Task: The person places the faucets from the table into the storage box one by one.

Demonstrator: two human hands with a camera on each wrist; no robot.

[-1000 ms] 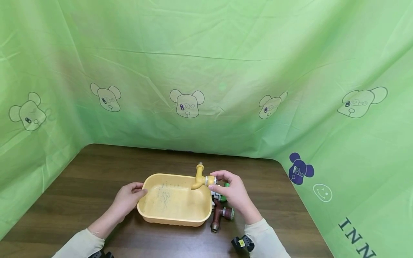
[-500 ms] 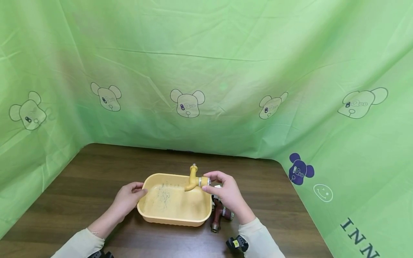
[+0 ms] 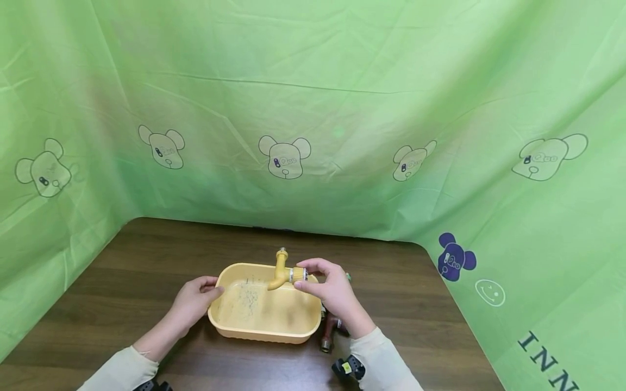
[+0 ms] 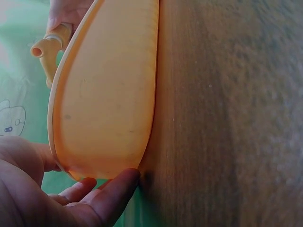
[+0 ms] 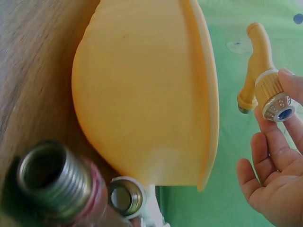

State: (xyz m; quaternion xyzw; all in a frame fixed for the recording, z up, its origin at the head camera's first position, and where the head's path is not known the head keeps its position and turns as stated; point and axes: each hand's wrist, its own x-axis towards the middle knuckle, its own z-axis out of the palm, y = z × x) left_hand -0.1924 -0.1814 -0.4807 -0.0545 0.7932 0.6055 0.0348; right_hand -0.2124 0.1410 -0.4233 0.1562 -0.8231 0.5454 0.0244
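My right hand [image 3: 332,285] pinches a yellow tap [image 3: 280,271] by its ribbed knob, between thumb and fingertips. The tap hangs above the right half of a yellow plastic basin [image 3: 264,332], its spout towards the left. In the right wrist view the knob [image 5: 270,92] shows a silver ring and a blue centre, and the other fingers are loosely bent. My left hand [image 3: 193,303] grips the basin's left end, thumb over the rim and fingers outside. The left wrist view shows those fingers [image 4: 85,203] against the basin wall [image 4: 109,90].
A dark red tap [image 3: 327,331] lies on the wooden table [image 3: 411,320] just right of the basin, partly under my right wrist. Its threaded metal end [image 5: 54,175] shows close up. A second metal pipe end [image 5: 127,196] lies beside it. Green curtains [image 3: 283,98] enclose the table.
My right hand has carried the yellow tap leftward, from the basin's right rim to further over its inside. The forearm now covers more of the dark red tap. The left hand and basin stay still.
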